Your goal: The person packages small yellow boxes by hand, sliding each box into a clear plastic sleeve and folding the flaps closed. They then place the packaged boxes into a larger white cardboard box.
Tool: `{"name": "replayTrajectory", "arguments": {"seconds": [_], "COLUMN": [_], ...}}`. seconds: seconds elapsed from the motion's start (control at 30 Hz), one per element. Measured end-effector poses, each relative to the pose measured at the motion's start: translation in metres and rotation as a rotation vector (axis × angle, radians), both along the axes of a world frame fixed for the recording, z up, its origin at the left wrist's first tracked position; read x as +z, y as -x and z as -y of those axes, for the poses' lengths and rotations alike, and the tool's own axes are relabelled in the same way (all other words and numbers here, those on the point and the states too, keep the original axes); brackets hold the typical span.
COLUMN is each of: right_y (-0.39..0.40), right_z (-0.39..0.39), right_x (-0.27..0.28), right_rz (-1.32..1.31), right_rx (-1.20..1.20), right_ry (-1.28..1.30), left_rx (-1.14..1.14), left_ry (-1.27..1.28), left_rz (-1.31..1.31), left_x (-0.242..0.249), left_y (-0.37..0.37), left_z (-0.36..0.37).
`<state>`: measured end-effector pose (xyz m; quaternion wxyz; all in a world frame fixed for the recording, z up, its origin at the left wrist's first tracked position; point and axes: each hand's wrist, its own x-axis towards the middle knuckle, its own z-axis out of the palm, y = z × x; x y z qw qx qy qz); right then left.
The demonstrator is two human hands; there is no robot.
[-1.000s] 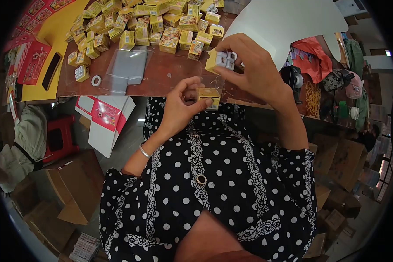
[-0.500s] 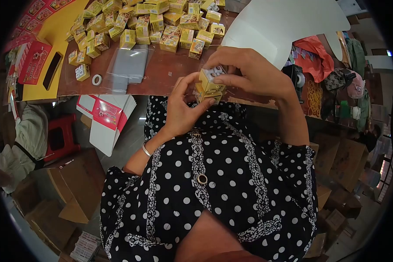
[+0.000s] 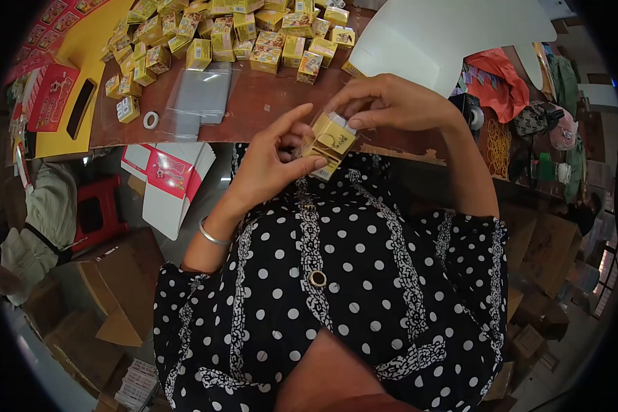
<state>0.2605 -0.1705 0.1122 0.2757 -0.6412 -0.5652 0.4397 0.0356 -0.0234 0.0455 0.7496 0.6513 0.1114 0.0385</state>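
Note:
Small yellow boxes, held close together just past the table's near edge, are between my two hands. My left hand grips them from the left, its thumb along the lower side and its index finger raised off them. From the upper right, my right hand pinches their top end between thumb and fingers. Something thin and see-through catches light around the boxes near the left fingers. A stack of clear plastic bags lies on the table beyond my left hand.
A big heap of yellow boxes covers the back of the brown table. Near the bags lie a white ring and a dark phone. A white curved sheet, red bag and yellow rubber bands are rightward.
The boxes have tilted, turning their white-topped end away and a plain yellow side toward me. My left index finger has lifted off them, and my left hand has shifted slightly left.

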Motion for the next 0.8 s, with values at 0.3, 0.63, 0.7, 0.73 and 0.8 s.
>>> {"name": "replayTrajectory", "arguments": {"seconds": [0.3, 0.63, 0.7, 0.73, 0.8], "right_y": [0.022, 0.026, 0.036, 0.040, 0.049], "right_z": [0.013, 0.027, 0.029, 0.030, 0.029], "right_x": [-0.056, -0.095, -0.099, -0.101, -0.111], "right_rz": [-0.494, -0.624, -0.645, -0.653, -0.740], "right_rx": [-0.268, -0.349, -0.386, -0.422, -0.467], "right_ry": [0.214, 0.132, 0.133, 0.138, 0.125], "left_rx": [-0.173, -0.166, -0.166, -0.163, -0.182], "left_ry": [-0.163, -0.084, -0.122, -0.154, -0.198], "left_rz": [-0.165, -0.360, -0.380, -0.389, -0.418], "left_x": [0.006, 0.013, 0.020, 0.024, 0.031], "left_y": [0.004, 0.000, -0.002, -0.004, -0.013], "left_z": [-0.007, -0.007, -0.012, -0.014, -0.019]}}
